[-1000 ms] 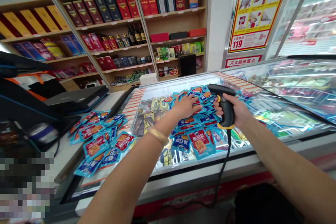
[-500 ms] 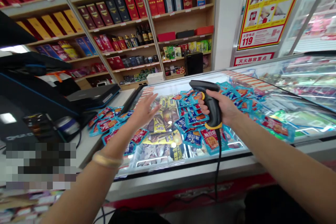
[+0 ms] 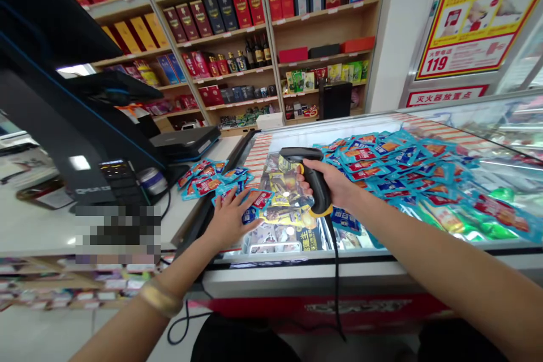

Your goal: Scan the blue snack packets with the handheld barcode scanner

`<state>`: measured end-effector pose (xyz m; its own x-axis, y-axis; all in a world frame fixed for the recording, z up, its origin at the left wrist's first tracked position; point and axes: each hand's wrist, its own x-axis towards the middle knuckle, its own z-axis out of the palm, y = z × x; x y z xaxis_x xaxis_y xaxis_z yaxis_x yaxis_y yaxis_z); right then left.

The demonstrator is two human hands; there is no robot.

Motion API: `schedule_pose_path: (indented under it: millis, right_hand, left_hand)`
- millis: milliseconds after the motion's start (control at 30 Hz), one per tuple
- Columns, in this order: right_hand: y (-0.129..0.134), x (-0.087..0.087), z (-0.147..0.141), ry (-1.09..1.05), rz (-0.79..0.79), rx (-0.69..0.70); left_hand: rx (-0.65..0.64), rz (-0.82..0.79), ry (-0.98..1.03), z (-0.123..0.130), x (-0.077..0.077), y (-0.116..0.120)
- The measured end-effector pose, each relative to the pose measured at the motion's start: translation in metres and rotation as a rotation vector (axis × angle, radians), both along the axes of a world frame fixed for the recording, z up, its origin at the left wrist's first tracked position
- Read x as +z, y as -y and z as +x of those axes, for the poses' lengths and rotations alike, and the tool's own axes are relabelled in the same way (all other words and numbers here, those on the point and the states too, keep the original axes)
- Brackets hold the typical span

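My right hand is wrapped round the handle of a black and yellow barcode scanner, its head tipped left above the glass freezer top. A cable hangs from the handle past the front edge. My left hand, fingers spread, reaches over a small pile of blue and red snack packets at the freezer's left edge. Its fingertips touch or hover just over the nearest packets; which, I cannot tell. A larger heap of similar packets lies right of the scanner. Yellow packs show through the glass between the hands.
A dark checkout terminal and a flat black device stand on the white counter at left. Shelves with boxed goods line the back. A red and yellow poster hangs at right. A looped cable lies below.
The view has swung left. My left hand has come down from above the glass onto the left-hand packets. My right hand has carried the scanner left, away from the larger heap.
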<state>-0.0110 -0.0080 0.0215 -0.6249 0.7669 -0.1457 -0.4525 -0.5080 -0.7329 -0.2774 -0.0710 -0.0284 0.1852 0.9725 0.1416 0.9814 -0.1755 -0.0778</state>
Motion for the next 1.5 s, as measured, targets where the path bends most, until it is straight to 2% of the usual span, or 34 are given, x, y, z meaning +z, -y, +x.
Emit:
schedule_pose_path:
  millis: [133,267,467,633,733,833,900,967,1067,1200,1500]
  right_hand:
    - [0.000,-0.011,0.006,-0.020,-0.015,-0.004]
    - [0.001,-0.014,0.010,-0.029,-0.032,-0.001]
    - [0.000,-0.015,0.010,-0.005,-0.022,-0.008]
    - [0.001,-0.014,0.010,-0.002,-0.021,-0.022]
    - [0.001,-0.014,0.009,-0.018,-0.018,-0.025]
    - [0.001,-0.013,0.009,-0.013,-0.025,-0.032]
    - [0.001,-0.013,0.010,-0.005,-0.024,-0.034]
    - [0.002,-0.013,0.010,0.000,-0.016,-0.033]
    - [0.002,-0.013,0.010,0.007,-0.010,-0.032]
    - [0.003,-0.015,0.009,0.049,-0.022,-0.017]
    - [0.003,-0.018,0.008,0.103,-0.036,0.012]
  left_hand:
    - [0.025,-0.015,0.004,0.020,0.006,-0.022]
    - [0.047,-0.081,0.048,0.034,0.012,-0.038]
    - [0.086,0.033,0.070,0.044,0.012,-0.060]
    - [0.105,0.017,0.108,0.053,0.028,-0.082]
    - [0.152,0.142,0.320,0.057,0.034,-0.091]
    - [0.153,0.293,0.699,0.060,0.029,-0.093]
    - [0.146,0.247,1.034,0.061,0.023,-0.090]
    - [0.180,0.110,1.350,0.063,0.019,-0.085]
    - [0.249,-0.006,1.633,0.067,0.019,-0.080]
    - [0.229,0.042,1.733,0.070,0.022,-0.078]
    - [0.148,0.137,1.653,0.067,0.022,-0.078]
